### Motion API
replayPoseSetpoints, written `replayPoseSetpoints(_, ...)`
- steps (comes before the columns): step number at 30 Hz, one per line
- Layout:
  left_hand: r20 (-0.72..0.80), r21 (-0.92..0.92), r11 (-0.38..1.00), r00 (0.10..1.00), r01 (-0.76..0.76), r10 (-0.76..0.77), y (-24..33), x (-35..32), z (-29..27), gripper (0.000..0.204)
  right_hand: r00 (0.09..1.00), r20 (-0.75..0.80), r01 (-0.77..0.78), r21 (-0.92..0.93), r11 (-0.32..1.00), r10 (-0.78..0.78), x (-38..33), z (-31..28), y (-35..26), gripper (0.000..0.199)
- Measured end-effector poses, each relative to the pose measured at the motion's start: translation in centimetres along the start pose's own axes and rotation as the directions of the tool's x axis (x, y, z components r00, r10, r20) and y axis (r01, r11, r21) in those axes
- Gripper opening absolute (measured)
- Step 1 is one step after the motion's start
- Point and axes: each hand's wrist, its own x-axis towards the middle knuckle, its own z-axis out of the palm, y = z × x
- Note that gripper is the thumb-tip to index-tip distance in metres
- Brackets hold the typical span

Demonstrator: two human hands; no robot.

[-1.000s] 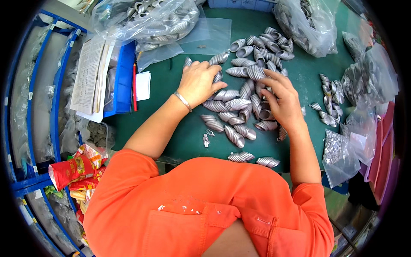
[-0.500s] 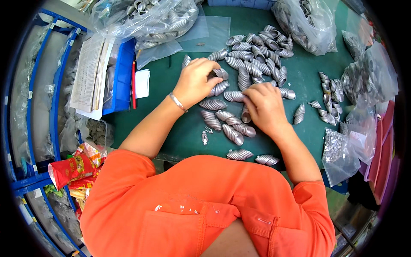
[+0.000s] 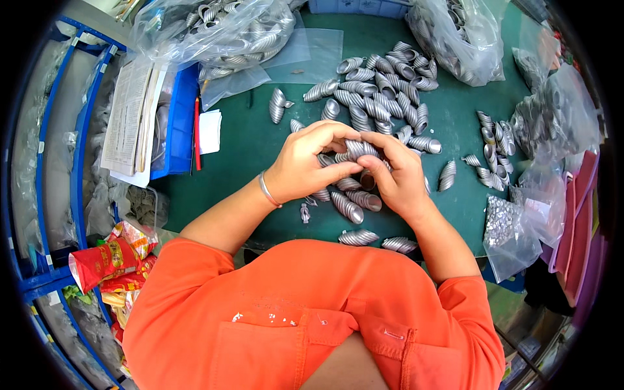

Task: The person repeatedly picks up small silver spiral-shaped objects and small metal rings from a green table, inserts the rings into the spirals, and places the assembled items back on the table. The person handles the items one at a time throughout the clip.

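While both hands meet over green table mat (image 3: 260, 146), left hand (image 3: 305, 166) and right hand (image 3: 400, 179) pinch same silver ribbed spiral metal piece (image 3: 357, 149) between fingertips, both closed on it; more such spiral pieces (image 3: 383, 97) heaped just beyond hands, few lying below them; clear plastic bags of parts (image 3: 214, 32) beyond left hand; blue bin (image 3: 179, 123) left of left hand

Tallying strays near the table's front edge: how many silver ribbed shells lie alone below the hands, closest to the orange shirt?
2: one silver ribbed shell lies below the left hand, another beside it under the right hand. More may be hidden beneath the hands.
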Motion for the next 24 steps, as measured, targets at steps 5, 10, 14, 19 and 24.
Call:
replayPoseSetpoints(5, 0.16, -0.003, 0.978, 0.965, 0.208, -0.205, 0.4, -0.7, 0.2, 0.039, 0.967, -0.033, 0.248, -0.093, 0.964, -0.252, -0.7, 0.9, -0.3, 0.027)
replayPoseSetpoints(10, -0.003, 0.084, 0.988, 0.991, 0.133, -0.133, -0.1, -0.6, 2.3, 0.039, 0.96, -0.053, 0.258, -0.213, 0.943, -0.274, -1.6, 1.8, 0.2, 0.029)
replayPoseSetpoints(14, -0.088, -0.103, 0.97, 0.97, 0.219, -0.228, 1.3, -0.4, 3.8, 0.044, 0.927, -0.087, 0.323, -0.311, 0.894, -0.366, -1.2, 1.2, 0.8, 0.037)
replayPoseSetpoints(19, -0.208, -0.176, 0.949, 0.933, 0.261, -0.295, 1.8, 0.0, 4.5, 0.039, 0.924, -0.204, 0.259, -0.285, 0.923, -0.322, -0.1, 1.6, -0.1, 0.013)
replayPoseSetpoints(24, -0.288, -0.064, 0.976, 0.932, 0.21, -0.219, 1.3, 0.4, 4.0, 0.039, 0.899, -0.074, 0.364, -0.424, 0.829, -0.432, 1.5, 0.5, -0.9, 0.01)
